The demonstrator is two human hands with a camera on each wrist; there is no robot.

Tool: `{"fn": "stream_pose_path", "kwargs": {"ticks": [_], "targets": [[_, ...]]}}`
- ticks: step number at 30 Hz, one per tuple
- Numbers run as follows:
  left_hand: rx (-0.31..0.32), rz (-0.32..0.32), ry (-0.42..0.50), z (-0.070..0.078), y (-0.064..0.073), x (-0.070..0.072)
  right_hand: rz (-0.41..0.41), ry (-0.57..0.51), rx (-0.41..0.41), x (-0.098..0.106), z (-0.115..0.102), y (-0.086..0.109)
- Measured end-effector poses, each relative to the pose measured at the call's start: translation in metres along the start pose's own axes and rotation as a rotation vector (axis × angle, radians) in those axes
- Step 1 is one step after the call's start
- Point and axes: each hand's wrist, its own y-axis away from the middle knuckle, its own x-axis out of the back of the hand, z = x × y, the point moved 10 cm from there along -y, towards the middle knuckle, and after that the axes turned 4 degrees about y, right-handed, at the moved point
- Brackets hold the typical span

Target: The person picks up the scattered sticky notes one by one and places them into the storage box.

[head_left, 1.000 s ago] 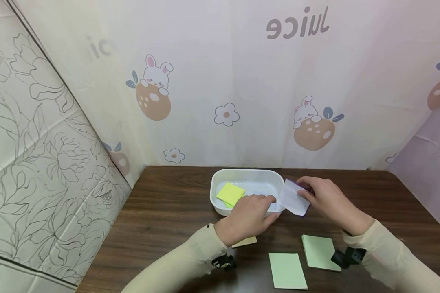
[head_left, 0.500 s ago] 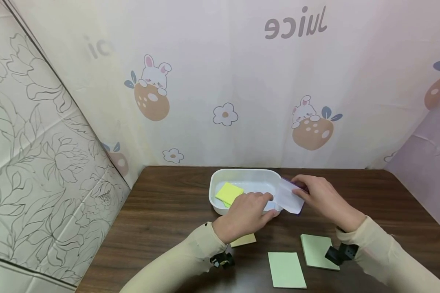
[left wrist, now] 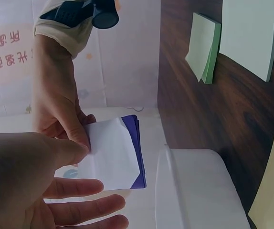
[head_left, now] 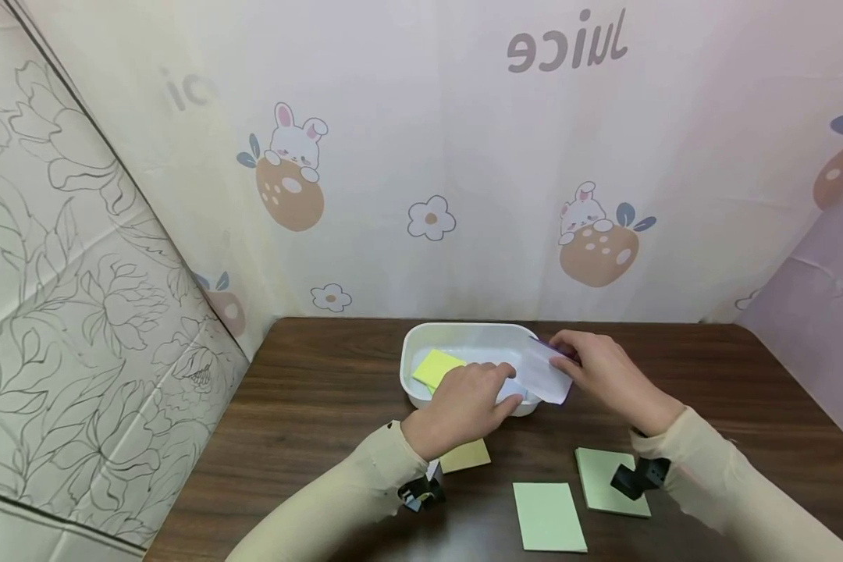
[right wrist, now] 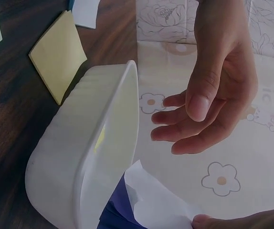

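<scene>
A stack of purple sticky notes [head_left: 544, 373], with a white sheet on its face, is pinched at one edge by my right hand [head_left: 607, 378]. It hangs tilted over the right end of a white plastic box [head_left: 488, 330]. In the left wrist view the purple notes show behind the white sheet's corners [left wrist: 115, 152]. My left hand [head_left: 467, 402] is over the box's front side, fingers loosely spread and holding nothing; the right wrist view shows it apart from the stack. Bright yellow sticky notes [head_left: 437, 367] lie inside the box at the left, partly hidden by that hand.
Two light green sticky note pads [head_left: 549, 517] lie in front, the right one [head_left: 600, 478] partly behind the right wrist camera. A tan pad [head_left: 467, 456] is close to the left wrist. A patterned curtain [head_left: 432, 156] rises behind the table.
My right hand has moved left, bringing the purple sticky notes farther over the box. My left hand has drawn back slightly to the left, away from the stack.
</scene>
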Motion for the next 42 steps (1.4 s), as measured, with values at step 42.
{"fn": "stream_pose_path", "kwargs": {"ticks": [42], "targets": [[0.078,-0.015,0.008,-0.023,-0.002,-0.005,-0.026,0.030,-0.030,-0.033,-0.002,-0.025]]}}
